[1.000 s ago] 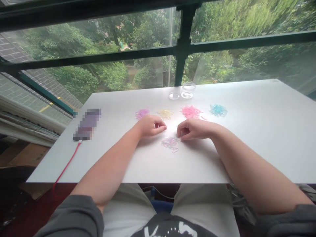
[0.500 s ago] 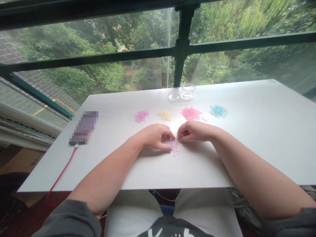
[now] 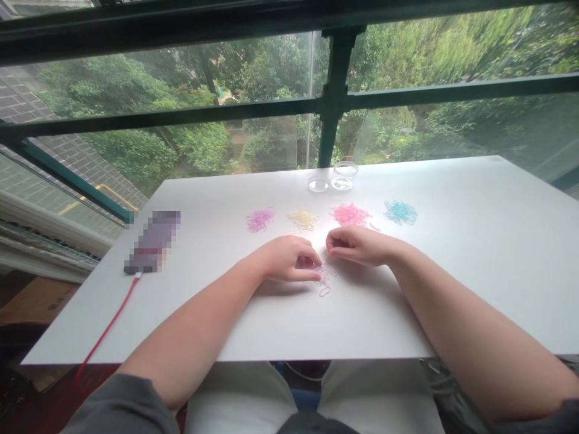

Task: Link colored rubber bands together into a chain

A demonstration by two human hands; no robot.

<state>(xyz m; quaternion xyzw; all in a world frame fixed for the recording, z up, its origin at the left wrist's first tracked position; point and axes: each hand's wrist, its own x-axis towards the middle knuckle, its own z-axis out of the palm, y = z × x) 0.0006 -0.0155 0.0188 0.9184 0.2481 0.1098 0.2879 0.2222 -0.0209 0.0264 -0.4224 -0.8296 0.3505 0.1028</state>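
Observation:
A small heap of pale, mixed-colour rubber bands (image 3: pixel 326 274) lies on the white table between my hands. My left hand (image 3: pixel 289 259) rests at its left side, thumb and curved fingers apart, the fingertips at the bands. On the other side my right hand (image 3: pixel 355 244) has thumb and forefinger pinched together, just above the heap's edge. A tiny pale yellowish rubber band (image 3: pixel 326 254) shows at that pinch, mostly hidden by the fingers. One pinkish loop (image 3: pixel 324 291) lies at the near edge of the heap.
Beyond my hands sit a purple pile (image 3: pixel 260 220), a yellow pile (image 3: pixel 303 219), a pink pile (image 3: pixel 350 214) and a blue pile (image 3: pixel 400 212) of bands. Clear round containers (image 3: pixel 342 183) stand near the window. A blurred-out phone-like device (image 3: pixel 156 241) with a red cable (image 3: pixel 108 330) lies left.
My right hand has lifted slightly away from the heap, its fingertips now pinching at a small band. My left hand stays by the heap. The whole view has tilted slightly upward.

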